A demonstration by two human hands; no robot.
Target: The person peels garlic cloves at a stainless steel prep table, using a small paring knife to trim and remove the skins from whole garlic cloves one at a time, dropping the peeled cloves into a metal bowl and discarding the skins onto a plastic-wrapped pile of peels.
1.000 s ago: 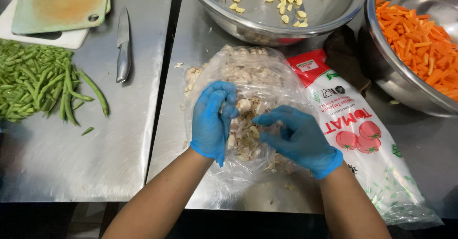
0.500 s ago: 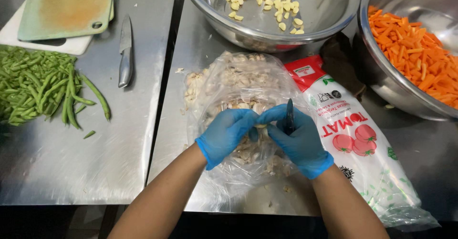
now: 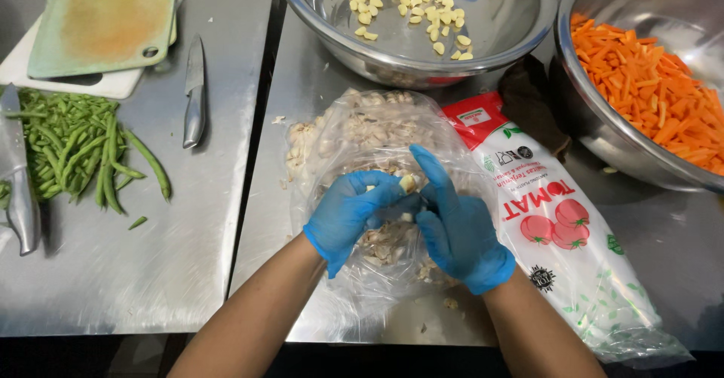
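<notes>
A long clear plastic package with a red top and printed red tomatoes [image 3: 554, 220] lies on the steel desk [image 3: 151, 272], slanting from the upper middle down to the lower right corner. Its label is red and white at the top, and lower there are green leaf marks. Just left of it, touching it, a wrinkled clear plastic bag with garlic skins and garlic pieces [image 3: 362, 133] is spread open on the desk, below the large steel bowl with peeled garlic cloves [image 3: 520, 16].

Both hands wear blue gloves and meet over this clear bag. The left hand [image 3: 351, 216] has its fingers curled in, and the tips pinch a small pale garlic clove [image 3: 408, 183]. The right hand [image 3: 456, 223] touches the same clove from the other side, with one finger stretched upward beside it and the other fingers bent toward the left hand. I cannot tell if the right hand also holds something more under the fingers.

At the right a second steel bowl with orange carrot sticks [image 3: 641, 84] stands near the package. At the left lie green beans [image 3: 83, 148], a small steel knife [image 3: 194, 91], a bigger knife blade [image 3: 19, 174] and a pale green cutting board [image 3: 102, 20] on a white one
</notes>
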